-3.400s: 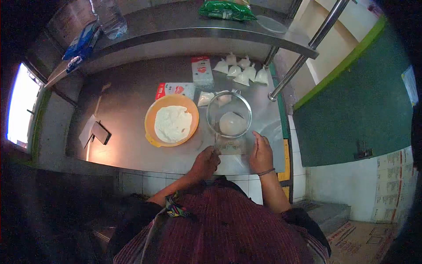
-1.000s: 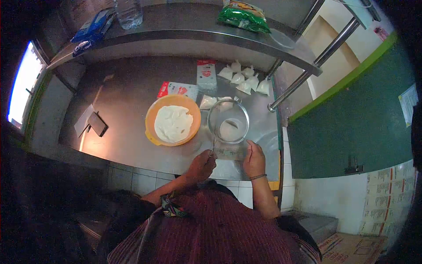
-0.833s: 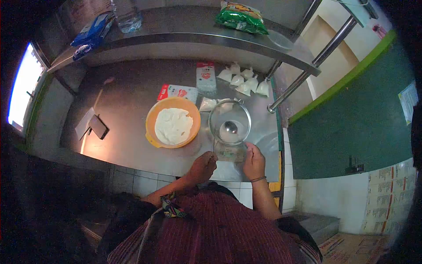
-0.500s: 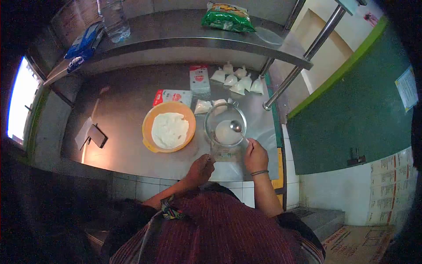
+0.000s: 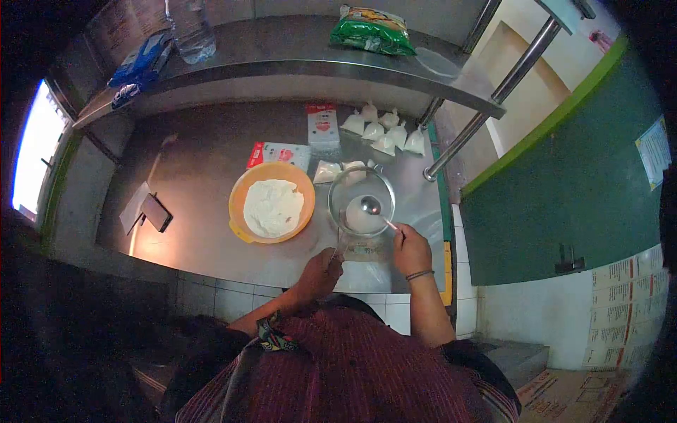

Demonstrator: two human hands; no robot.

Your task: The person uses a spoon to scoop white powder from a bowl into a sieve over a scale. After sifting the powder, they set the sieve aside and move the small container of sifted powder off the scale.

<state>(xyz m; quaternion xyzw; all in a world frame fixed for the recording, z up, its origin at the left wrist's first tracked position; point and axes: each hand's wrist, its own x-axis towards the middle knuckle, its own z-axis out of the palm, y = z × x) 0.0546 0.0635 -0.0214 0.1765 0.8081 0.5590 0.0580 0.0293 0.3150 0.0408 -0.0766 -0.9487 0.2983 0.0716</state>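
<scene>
My left hand (image 5: 321, 273) is closed around the handle of a round, wire-rimmed sieve (image 5: 341, 185), whose small hook points away from me. White powder (image 5: 361, 220) shows in the near part of the sieve. Within its rim is the round bowl of a metal spoon (image 5: 370, 205). My right hand (image 5: 412, 250), with a dark band at the wrist, grips the spoon's handle from the right. Left of the sieve stands an orange plastic bowl (image 5: 236, 220) holding a heap of white flour-like powder (image 5: 272, 209).
Behind the bowl and sieve are two red-and-white boxes (image 5: 322, 127) and several small tied bags of white powder (image 5: 384, 143). A phone on a stand (image 5: 156, 213) is at the left of the steel table (image 5: 201, 247). Overhead, a steel shelf (image 5: 282, 68) carries a green packet (image 5: 372, 32).
The spoon's bowl has shifted slightly left and toward me inside the sieve. My left hand keeps its hold on the handle. The whole view has tilted a little.
</scene>
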